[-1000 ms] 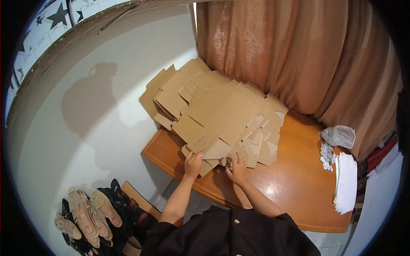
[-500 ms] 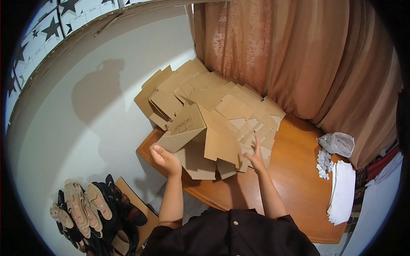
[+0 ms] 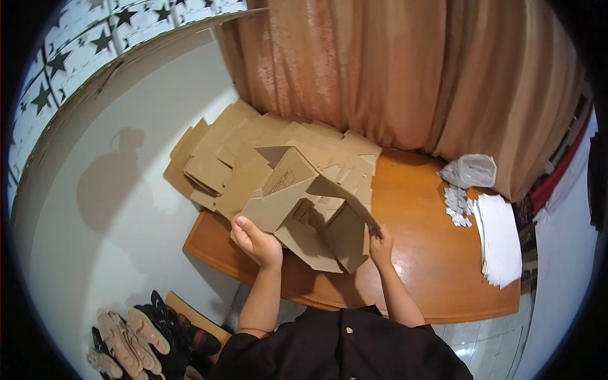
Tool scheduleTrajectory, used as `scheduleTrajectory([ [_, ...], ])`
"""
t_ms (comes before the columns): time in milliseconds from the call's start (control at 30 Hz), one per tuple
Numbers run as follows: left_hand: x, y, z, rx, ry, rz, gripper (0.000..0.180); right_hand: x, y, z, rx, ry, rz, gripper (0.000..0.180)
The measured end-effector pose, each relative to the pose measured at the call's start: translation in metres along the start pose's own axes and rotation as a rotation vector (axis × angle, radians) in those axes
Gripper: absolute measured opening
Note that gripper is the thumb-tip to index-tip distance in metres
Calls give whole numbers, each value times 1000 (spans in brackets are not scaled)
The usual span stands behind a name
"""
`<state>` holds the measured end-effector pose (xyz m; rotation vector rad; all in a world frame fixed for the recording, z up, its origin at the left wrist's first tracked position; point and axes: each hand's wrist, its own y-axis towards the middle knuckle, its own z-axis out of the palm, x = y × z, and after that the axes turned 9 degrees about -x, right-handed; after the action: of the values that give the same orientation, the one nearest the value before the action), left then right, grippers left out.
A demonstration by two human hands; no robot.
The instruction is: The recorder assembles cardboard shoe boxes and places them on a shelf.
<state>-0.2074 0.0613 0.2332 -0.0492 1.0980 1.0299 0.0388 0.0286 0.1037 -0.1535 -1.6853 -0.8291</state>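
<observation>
A partly unfolded brown cardboard box point(image 3: 276, 206) is between my hands at the table's near left side, with its flaps standing up and its open inside facing me. My left hand point(image 3: 258, 246) grips the box's left edge, thumb up in front; its other fingers are largely hidden. At the other side, my right hand point(image 3: 381, 246) pinches the edge of a raised right flap. Behind the box lies a spread pile of flat cardboard blanks point(image 3: 244, 136), overlapping one another.
A wooden table point(image 3: 418, 272) carries a stack of white paper point(image 3: 498, 244), small pale packets point(image 3: 456, 206) and a clear plastic bag point(image 3: 472, 171) at right. Sandals point(image 3: 130, 339) sit at lower left. A brown curtain point(image 3: 392, 76) hangs behind; white star-printed boxes point(image 3: 101, 41) stand on an upper-left shelf.
My right hand has gone from spread fingers to gripping the right flap. That flap has swung up, opening the box's inside to view. The whole view has shifted.
</observation>
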Motion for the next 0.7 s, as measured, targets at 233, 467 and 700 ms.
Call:
scheduleTrajectory([
  [233,47,14,-38,772,-577,-215,64,95,10,-91,-115,-325,-199,3],
  [467,84,-36,-38,1045,-56,-1029,59,175,-6,-130,249,-679,-39,16],
  [700,129,-87,-37,1083,-519,-1612,38,179,-37,-158,8,-581,52,23],
])
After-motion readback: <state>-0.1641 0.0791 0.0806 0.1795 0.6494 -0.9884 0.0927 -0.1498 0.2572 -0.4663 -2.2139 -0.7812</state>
